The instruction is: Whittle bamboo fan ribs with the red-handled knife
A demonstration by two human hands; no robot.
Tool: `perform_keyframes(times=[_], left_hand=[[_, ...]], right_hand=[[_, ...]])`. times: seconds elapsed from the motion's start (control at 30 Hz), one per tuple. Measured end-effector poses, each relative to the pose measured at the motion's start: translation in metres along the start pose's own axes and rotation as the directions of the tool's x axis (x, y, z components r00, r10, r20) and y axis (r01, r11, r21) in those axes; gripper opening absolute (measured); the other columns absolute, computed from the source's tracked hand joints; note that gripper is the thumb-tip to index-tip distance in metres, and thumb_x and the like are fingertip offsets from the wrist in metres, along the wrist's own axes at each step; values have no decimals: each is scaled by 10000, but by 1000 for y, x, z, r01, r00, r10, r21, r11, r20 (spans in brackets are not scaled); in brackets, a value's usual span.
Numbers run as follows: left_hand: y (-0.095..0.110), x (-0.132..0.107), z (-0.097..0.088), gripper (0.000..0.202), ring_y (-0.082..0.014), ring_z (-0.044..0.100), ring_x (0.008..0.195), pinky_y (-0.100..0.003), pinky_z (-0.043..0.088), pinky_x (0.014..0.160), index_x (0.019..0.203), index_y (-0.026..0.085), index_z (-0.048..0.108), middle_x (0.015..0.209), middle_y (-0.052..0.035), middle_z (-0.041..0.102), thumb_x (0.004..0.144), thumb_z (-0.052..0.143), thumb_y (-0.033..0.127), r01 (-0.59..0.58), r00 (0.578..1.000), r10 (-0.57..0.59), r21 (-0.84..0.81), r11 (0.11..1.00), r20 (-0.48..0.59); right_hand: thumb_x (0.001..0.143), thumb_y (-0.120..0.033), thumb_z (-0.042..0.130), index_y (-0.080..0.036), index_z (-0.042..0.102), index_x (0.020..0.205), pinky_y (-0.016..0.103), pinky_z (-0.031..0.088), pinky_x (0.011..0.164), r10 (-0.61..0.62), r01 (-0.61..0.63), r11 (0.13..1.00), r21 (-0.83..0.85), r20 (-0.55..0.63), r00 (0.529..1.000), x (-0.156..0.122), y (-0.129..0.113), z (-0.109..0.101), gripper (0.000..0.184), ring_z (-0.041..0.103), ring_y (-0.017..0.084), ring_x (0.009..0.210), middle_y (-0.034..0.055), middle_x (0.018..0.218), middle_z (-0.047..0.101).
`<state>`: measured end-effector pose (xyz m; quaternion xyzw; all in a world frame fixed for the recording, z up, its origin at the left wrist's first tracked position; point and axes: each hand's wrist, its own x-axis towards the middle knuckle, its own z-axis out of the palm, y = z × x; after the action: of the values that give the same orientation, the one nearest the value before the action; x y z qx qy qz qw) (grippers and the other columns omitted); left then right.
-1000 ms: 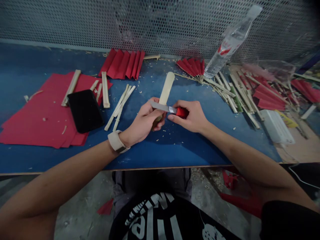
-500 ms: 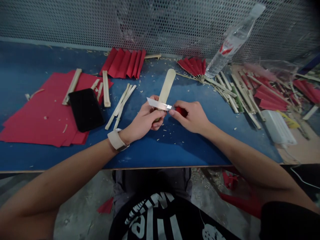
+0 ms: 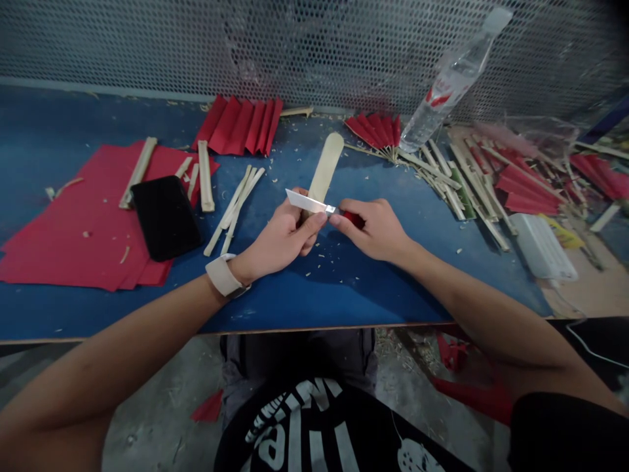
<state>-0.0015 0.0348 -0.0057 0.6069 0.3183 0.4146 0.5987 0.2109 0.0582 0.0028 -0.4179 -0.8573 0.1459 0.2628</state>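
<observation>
My left hand (image 3: 282,235) is closed around the near end of a flat bamboo slat (image 3: 326,167) that points away from me over the blue table (image 3: 344,288). My right hand (image 3: 376,228) grips the red handle of a knife (image 3: 314,204). Its steel blade lies across the slat just above my left thumb, tip pointing left. A pale watch sits on my left wrist.
Red paper sheets (image 3: 63,236) with a black phone (image 3: 164,216) lie at the left. Loose bamboo strips (image 3: 236,206) and folded red fans (image 3: 243,124) lie behind. A plastic bottle (image 3: 445,82) leans at the mesh wall, beside more sticks and fans (image 3: 491,183).
The knife blade has slid up the slat, away from me, and my hands have shifted slightly left. Nothing else on the table moved.
</observation>
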Motion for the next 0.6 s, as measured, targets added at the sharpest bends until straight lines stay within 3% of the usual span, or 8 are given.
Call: perform_keyframes(times=[0.23, 0.5, 0.6], left_hand=[[-3, -1, 0, 413, -52, 395, 433, -205, 402, 424, 880, 216, 468, 598, 84, 424, 1008, 637, 571, 1, 1000, 1, 77, 997, -21], [-1, 0, 4, 406, -21, 392, 439, -186, 373, 392, 920, 227, 437, 744, 67, 486, 982, 701, 529, 27, 999, -30, -97, 995, -22], [-1, 0, 5, 405, -20, 350, 440, -181, 346, 390, 863, 205, 479, 687, 71, 424, 995, 679, 531, 68, 997, -71, -140, 988, -16]], right_hand=[[1025, -711, 416, -235, 483, 722, 300, 269, 581, 20, -20, 1000, -4, -9, 1000, -1, 1, 6, 568, 370, 131, 517, -31, 563, 408], [1026, -670, 447, -230, 551, 755, 296, 271, 567, 26, -33, 997, -67, -107, 994, -5, 1, 10, 527, 410, 140, 527, -17, 569, 454], [1017, -704, 440, -232, 551, 742, 297, 261, 561, 37, -54, 993, -102, -160, 986, -5, -1, 12, 558, 417, 146, 533, -13, 561, 458]])
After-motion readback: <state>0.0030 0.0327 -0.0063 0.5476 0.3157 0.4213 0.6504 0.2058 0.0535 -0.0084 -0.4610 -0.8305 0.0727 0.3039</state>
